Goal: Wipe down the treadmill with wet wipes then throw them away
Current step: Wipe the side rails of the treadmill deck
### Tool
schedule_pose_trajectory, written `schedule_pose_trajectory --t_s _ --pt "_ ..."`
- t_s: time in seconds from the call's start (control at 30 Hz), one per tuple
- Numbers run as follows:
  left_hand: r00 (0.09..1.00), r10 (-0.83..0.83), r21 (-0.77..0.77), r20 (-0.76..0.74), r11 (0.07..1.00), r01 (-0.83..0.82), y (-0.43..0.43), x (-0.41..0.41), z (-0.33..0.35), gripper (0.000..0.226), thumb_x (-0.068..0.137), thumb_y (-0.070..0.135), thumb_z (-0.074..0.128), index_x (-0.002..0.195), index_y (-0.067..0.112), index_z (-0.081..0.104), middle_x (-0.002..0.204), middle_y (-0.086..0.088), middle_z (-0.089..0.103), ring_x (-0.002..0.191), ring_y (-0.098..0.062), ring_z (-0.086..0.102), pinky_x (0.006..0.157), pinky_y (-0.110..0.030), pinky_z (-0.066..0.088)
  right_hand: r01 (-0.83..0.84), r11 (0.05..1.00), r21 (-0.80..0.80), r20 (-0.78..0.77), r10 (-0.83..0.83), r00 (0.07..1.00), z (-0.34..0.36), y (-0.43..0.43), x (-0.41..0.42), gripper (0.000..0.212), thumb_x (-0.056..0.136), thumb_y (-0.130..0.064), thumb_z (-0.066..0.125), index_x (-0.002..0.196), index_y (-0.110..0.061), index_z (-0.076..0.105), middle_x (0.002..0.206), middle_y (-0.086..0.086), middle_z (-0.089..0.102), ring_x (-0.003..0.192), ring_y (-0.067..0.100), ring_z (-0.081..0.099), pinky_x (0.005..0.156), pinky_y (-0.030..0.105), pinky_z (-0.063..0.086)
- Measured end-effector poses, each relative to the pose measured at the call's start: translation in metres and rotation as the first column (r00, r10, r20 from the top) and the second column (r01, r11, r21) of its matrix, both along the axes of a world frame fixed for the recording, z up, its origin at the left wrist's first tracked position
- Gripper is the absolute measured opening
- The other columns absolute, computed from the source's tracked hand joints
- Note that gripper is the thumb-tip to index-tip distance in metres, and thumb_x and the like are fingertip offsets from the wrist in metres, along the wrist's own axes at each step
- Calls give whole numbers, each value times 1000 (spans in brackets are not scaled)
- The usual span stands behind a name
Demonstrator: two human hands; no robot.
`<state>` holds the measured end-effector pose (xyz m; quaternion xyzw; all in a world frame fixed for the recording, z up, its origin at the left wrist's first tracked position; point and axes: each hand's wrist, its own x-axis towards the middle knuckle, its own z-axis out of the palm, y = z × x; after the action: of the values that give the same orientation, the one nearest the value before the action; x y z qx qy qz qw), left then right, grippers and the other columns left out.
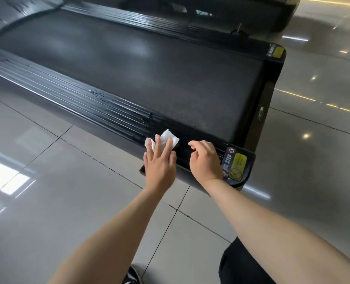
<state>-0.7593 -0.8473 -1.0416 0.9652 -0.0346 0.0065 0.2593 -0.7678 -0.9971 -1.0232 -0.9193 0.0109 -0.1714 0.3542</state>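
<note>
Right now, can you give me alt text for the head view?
The left hand presses a crumpled white wet wipe onto the black ribbed treadmill side rail. The right hand is beside it, loosely curled and empty, near a yellow warning sticker.

Items counted: 1 treadmill (260,111) w/ 1 belt (149,68), 2 ribbed rails (near rail (78,87), far rail (149,23)), 2 yellow stickers (near label (238,166), far label (277,52)). A 2nd machine (252,15) is partly seen behind. Also shown: 1 wipe (168,138), 1 shoe (132,276), 2 hands (left hand (159,167), right hand (206,160)).
</note>
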Motion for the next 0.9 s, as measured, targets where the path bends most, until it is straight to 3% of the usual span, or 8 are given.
schedule_pose_trajectory --t_s 0.1,0.2,0.33,0.4,0.57,0.67,0.73,0.9 --pt "994 -75 -60 77 995 79 -10 -21 -15 52 107 41 23 158 28 30 170 -3 3 156 -22 -12 127 -43 1 -22 999 -37 -6 22 1000 0 -2 -1 32 86 4 53 111 -7 71 100 7 67 101 27 58 85 42 52" --pt "991 110 -284 79 955 -84 -10 -26 -23 43 108 28 28 145 15 46 170 -8 9 156 -28 -9 126 -46 10 -60 993 -106 5 61 998 -3 -3 -4 31 85 1 55 109 -7 72 102 7 65 102 28 58 87 41 52" --pt "954 219 -696 -204 653 -299 -6 -18 -12 62 110 38 25 162 26 -7 169 9 -11 154 -5 -6 127 -35 6 -93 970 -225 -15 92 996 -3 4 -2 34 86 -13 49 111 -10 73 104 5 63 101 29 59 92 46 50" --pt "941 207 -772 -267 539 -337 -8 -17 -5 64 110 40 24 161 27 -11 168 13 -10 151 0 -3 125 -29 6 -140 952 -273 -19 141 990 -4 8 1 38 88 -17 45 114 -11 72 108 6 62 103 30 59 94 49 48" --pt "890 141 -813 -434 364 -455 -11 -21 -27 48 106 52 26 152 41 20 165 12 11 151 -7 10 123 -37 11 -288 916 -280 -60 283 957 -5 28 15 39 94 -23 46 123 -11 69 119 9 62 113 29 57 100 47 47" --pt "837 61 -826 -544 137 -547 -10 -26 -45 32 103 53 30 130 47 45 133 13 52 125 -10 45 112 -37 32 -307 888 -341 -79 299 951 -6 39 18 41 94 -25 43 126 -14 68 124 7 60 116 28 56 101 46 44" --pt "786 22 -787 -617 3 -617 -7 -30 -52 31 102 47 36 118 31 57 118 3 66 111 -17 57 104 -36 43 -290 884 -367 -56 290 955 -9 39 18 40 95 -25 44 126 -15 67 123 5 60 115 26 55 100 45 43" --pt "706 86 -710 -703 -141 -690 10 -9 -56 25 84 -1 41 82 23 50 79 -2 48 77 -18 42 68 -33 39 -250 908 -335 -16 260 965 -10 38 19 35 92 -22 52 122 -17 69 120 2 62 113 25 57 101 44 43"
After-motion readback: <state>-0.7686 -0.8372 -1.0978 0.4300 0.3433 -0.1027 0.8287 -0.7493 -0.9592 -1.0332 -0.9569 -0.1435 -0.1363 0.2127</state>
